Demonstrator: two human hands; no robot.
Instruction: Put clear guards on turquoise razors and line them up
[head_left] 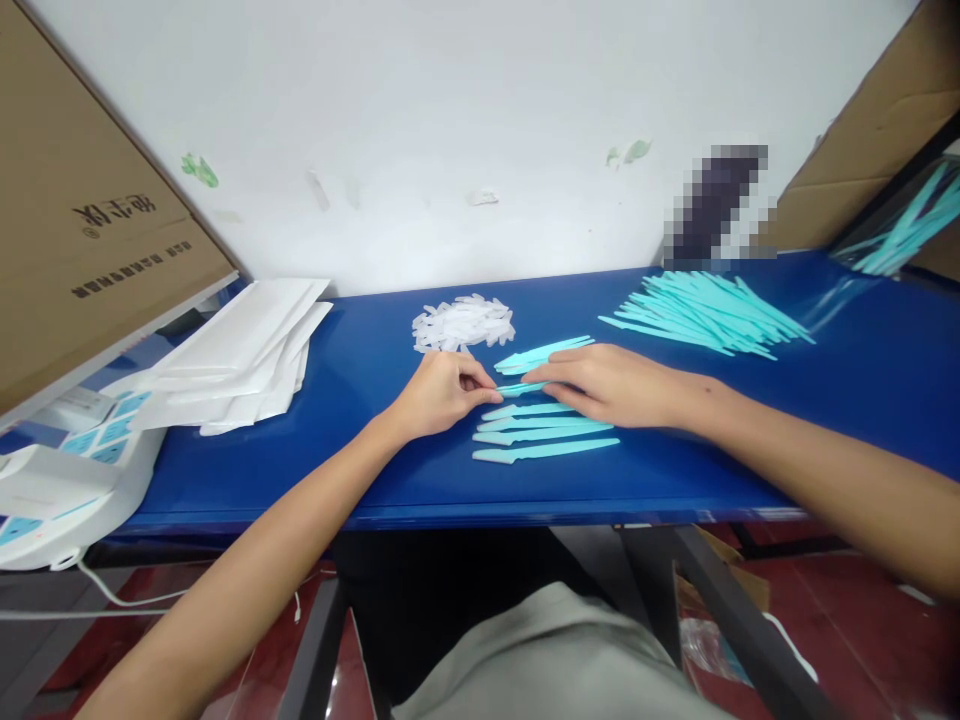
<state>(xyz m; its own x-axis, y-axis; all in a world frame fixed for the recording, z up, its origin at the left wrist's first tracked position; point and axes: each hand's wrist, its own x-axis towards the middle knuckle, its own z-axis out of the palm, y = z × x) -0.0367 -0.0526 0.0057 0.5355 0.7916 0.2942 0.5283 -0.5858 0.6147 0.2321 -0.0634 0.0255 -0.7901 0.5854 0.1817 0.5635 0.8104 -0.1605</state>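
I am holding a thin teal stick (520, 388) between my two hands, low over the blue table (360, 470). My left hand (439, 393) pinches its near tip with thumb and fingers pressed together. My right hand (611, 384) lies flat over the other part of the stick, fingers close together and pressing down on it. The stick is long and flat, light blue-green, with one end wider, a bit like a small knife. Only a short piece of it shows between my hands.

Just below my hands three more sticks (544, 434) lie side by side in a neat row on the table. A few more (541, 354) lie just above my hands. To the right, well apart, is a big loose pile of sticks (705, 312). Behind my left hand sits a heap of little white caps (463, 323). Far to the left is a stack of white bags (247, 355), and next to it a white machine (67, 480). A brown box (82, 230) leans over that side.
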